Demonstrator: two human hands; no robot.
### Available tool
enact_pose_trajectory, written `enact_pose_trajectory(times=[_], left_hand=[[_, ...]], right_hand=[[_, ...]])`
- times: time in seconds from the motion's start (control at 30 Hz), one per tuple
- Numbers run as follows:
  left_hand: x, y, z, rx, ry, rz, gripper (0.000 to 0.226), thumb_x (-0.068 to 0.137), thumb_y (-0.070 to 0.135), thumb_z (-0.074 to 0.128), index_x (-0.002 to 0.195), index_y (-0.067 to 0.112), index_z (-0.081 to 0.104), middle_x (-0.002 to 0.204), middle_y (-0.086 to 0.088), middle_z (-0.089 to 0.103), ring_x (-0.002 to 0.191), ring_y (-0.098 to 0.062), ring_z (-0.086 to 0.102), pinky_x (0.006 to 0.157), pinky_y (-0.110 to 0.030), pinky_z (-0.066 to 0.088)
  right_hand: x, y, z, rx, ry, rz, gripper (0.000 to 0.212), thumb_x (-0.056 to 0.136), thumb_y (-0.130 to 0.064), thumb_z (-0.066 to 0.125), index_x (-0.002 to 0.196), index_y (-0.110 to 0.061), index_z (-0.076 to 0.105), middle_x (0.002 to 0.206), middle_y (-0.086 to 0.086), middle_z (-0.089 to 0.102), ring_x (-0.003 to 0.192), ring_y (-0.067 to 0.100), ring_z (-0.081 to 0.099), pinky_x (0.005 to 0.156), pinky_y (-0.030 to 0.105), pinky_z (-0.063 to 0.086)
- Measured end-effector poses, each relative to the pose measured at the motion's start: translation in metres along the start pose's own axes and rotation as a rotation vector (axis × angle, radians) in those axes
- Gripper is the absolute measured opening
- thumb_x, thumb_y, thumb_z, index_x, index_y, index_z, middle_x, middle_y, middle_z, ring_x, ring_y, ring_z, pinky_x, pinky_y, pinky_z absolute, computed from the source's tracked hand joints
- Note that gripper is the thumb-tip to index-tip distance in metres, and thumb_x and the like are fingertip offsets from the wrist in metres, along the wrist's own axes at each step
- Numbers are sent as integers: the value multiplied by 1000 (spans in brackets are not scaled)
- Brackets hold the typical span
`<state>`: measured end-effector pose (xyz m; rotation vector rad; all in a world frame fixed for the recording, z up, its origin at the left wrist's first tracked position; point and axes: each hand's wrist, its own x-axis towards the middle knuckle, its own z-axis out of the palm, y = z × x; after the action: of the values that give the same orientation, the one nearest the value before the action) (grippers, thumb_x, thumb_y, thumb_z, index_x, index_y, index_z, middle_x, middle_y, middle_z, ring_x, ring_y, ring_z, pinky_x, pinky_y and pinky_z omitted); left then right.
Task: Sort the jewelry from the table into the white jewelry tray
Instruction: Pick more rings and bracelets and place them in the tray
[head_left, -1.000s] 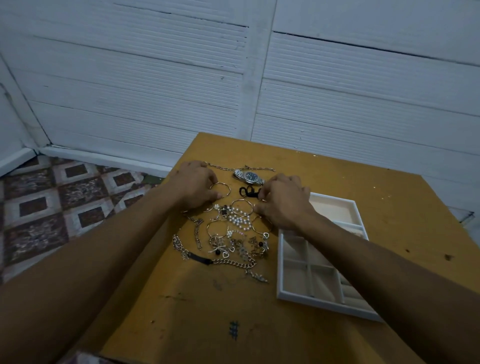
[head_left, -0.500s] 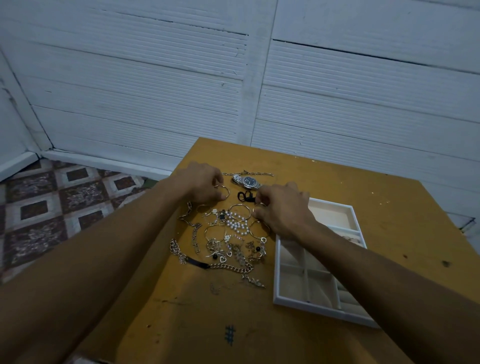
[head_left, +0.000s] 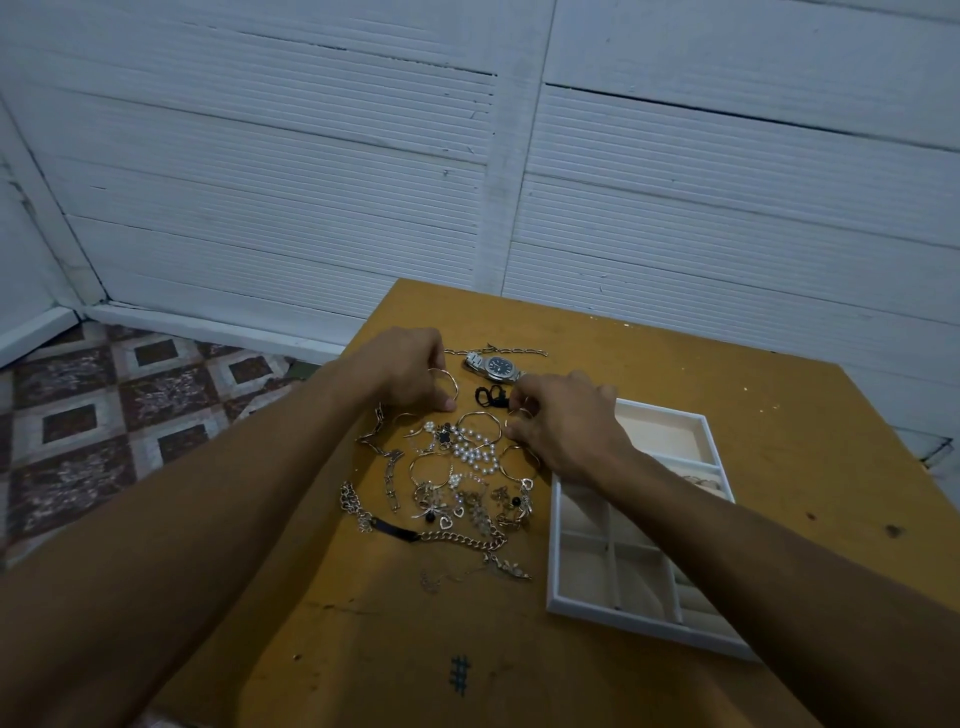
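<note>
A pile of jewelry lies on the yellow-brown table (head_left: 779, 415): thin gold bangles (head_left: 478, 426), a pearl bracelet (head_left: 475, 452), a chain bracelet with a black plate (head_left: 400, 531), charms, a silver watch (head_left: 493, 366) and a small black piece (head_left: 488, 397). My left hand (head_left: 405, 369) is at the pile's far left, its fingers and thumb curled round a thin bangle (head_left: 451, 383). My right hand (head_left: 566, 423) is at the pile's right edge and pinches a small ring (head_left: 524, 413). The white jewelry tray (head_left: 649, 631) stands to the right, partly hidden by my right forearm.
A thin chain (head_left: 524, 351) lies behind the watch. The tray's far compartment (head_left: 660, 436) is large; small items show in a right-hand slot (head_left: 701, 480). The table's left edge drops to a patterned tile floor (head_left: 130, 405). A white wall stands behind.
Both hands stay at the pile's far side. My right hand has shifted slightly right and now shows a small ring between its fingertips. The left hand keeps its bangle.
</note>
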<state>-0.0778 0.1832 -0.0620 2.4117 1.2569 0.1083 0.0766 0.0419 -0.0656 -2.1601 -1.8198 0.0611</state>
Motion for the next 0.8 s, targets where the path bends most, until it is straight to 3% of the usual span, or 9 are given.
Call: enact_pose_trajectory(times=[0.1,0.23,0.3,0.4,0.8], left_hand=[[-4,1,0,-68,55,46,35,73,32,81,97,27,56,97,1,62,92,-17,56,77,-33,49],[-9,1,-4,-99,102,110,11,83,16,72,89,21,64,89,5,63,81,-6,57,61,-16,40],[-12,3,-6,-122,93,109,7,86,12,68,88,19,66,83,6,64,73,0,57,58,-14,39],[-17,5,-11,-151,74,114,4,89,13,65,89,16,67,76,5,67,63,-2,64,57,-14,43],[-36,34,-31,-109,93,165,12,92,13,61,101,11,70,83,-4,72,66,-8,67,69,-23,54]], right_hand=[[1,-1,-2,5,-16,-9,17,86,-38,67,100,-30,61,105,-6,65,105,19,52,84,37,24],[2,-4,-4,21,-47,2,16,86,-32,68,100,-28,61,106,-5,65,104,20,54,91,37,30],[2,-5,-4,66,-65,-4,14,86,-26,69,99,-25,63,105,0,66,101,22,56,86,34,37],[4,-6,-5,118,-83,-33,11,86,-18,67,96,-19,69,99,3,66,92,20,60,71,27,42],[-6,7,-44,327,-39,48,10,86,-10,70,92,-14,76,84,-3,70,66,1,58,58,8,40]])
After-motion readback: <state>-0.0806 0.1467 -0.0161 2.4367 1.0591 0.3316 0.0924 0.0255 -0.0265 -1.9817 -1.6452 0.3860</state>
